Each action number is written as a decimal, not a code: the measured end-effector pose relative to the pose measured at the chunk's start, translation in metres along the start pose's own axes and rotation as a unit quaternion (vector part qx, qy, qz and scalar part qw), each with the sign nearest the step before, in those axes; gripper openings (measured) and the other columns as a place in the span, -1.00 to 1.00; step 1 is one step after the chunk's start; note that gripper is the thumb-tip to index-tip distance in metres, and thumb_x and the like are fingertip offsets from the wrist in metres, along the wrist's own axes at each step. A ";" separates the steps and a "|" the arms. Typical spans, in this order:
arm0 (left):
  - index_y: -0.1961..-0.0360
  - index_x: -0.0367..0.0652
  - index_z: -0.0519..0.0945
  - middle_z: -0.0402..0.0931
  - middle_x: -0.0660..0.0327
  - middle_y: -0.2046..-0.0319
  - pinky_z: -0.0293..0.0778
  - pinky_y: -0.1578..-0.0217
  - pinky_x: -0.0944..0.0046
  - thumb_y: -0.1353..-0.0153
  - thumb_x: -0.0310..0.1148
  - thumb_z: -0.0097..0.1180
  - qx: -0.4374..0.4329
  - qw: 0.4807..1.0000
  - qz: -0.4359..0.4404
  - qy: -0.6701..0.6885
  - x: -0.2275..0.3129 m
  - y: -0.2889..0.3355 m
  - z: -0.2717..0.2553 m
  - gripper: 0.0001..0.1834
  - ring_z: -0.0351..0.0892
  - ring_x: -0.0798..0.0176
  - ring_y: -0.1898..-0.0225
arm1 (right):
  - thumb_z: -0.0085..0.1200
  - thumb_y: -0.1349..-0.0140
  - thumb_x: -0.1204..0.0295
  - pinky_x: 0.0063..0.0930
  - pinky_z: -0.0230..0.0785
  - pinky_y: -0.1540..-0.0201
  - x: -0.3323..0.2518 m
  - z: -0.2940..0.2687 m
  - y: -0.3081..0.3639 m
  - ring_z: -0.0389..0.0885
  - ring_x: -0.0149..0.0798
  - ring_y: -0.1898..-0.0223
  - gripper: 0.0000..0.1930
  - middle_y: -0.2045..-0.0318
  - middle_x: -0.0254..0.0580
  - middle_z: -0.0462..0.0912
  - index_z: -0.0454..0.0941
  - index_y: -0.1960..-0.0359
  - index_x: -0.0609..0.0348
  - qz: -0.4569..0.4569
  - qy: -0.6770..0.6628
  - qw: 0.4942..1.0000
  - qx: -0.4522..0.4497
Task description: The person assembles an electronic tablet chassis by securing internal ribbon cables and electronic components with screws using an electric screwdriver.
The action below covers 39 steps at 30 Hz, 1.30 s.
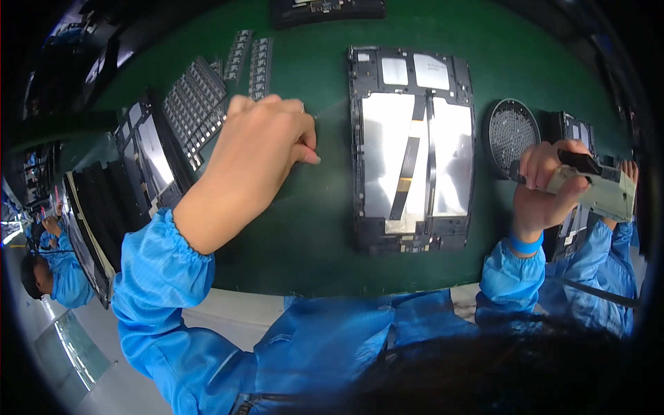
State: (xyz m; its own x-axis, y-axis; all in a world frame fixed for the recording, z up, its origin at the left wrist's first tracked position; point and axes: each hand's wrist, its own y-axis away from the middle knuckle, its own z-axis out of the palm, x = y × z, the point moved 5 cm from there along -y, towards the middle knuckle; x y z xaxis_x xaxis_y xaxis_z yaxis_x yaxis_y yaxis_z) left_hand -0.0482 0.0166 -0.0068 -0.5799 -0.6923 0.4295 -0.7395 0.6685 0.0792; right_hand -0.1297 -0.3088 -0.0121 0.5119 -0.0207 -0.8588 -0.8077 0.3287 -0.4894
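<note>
My left hand (266, 149) hovers over the left half of the green table, fingers curled in and thumb pressed against them. Whatever it pinches, if anything, is hidden. Strips of small metal parts (196, 104) lie just beyond it. In front of me rests a tablet-like device housing (453, 235) with silvery panels. A dark flat ribbon cable (408, 166) runs lengthwise over those panels. At the right, my right hand (543, 183) is closed around a pale boxy object (609, 194) with a black piece on top; its kind is unclear. A blue band circles that wrist.
A round black dish (512, 131) full of tiny pieces stands beside my right hand. More device housings lean at the left (149, 149) and lie at the right (577, 128). A black tray (328, 10) sits at the far edge. Other people in blue (66, 270) appear on both sides.
</note>
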 end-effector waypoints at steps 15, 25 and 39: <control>0.11 -0.33 0.63 0.65 0.16 0.30 0.48 0.19 0.41 -0.27 -0.51 0.20 -0.063 0.851 -0.183 0.488 0.021 0.040 0.023 -0.81 0.58 0.38 0.27 | -0.03 -0.33 -0.19 -0.53 0.18 0.58 -0.019 0.029 0.007 0.23 -0.48 0.70 -0.36 0.68 -0.45 0.26 0.38 -0.11 0.15 0.032 -0.161 0.986 -0.035; 0.05 -0.28 0.58 0.69 0.08 0.27 0.53 0.05 0.32 -0.24 -0.63 0.15 0.047 0.887 -0.108 0.447 0.032 0.041 0.026 -0.76 0.65 0.31 0.23 | 0.09 -0.13 -0.33 -0.46 0.32 0.55 -0.032 0.101 0.024 0.39 -0.41 0.66 -0.18 0.64 -0.37 0.41 0.29 -0.11 0.16 0.036 -0.265 0.946 -0.185; 0.27 -0.29 0.73 0.64 0.17 0.37 0.52 0.31 0.39 -0.03 -0.55 0.37 0.037 0.908 -0.071 0.410 0.032 0.044 0.053 -0.81 0.63 0.32 0.37 | -0.04 -0.24 -0.30 -0.55 0.30 0.57 -0.028 0.134 0.031 0.35 -0.48 0.66 -0.26 0.63 -0.44 0.38 0.34 -0.15 0.10 0.027 -0.293 0.932 -0.212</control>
State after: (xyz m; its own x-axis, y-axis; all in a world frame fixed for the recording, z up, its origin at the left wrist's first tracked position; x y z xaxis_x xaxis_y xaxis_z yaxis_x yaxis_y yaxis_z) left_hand -0.1173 0.0091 -0.0370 -0.0494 -0.3145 0.9480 -0.8260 0.5465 0.1383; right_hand -0.1302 -0.1712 0.0173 0.4392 0.5443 -0.7147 -0.8159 -0.0913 -0.5709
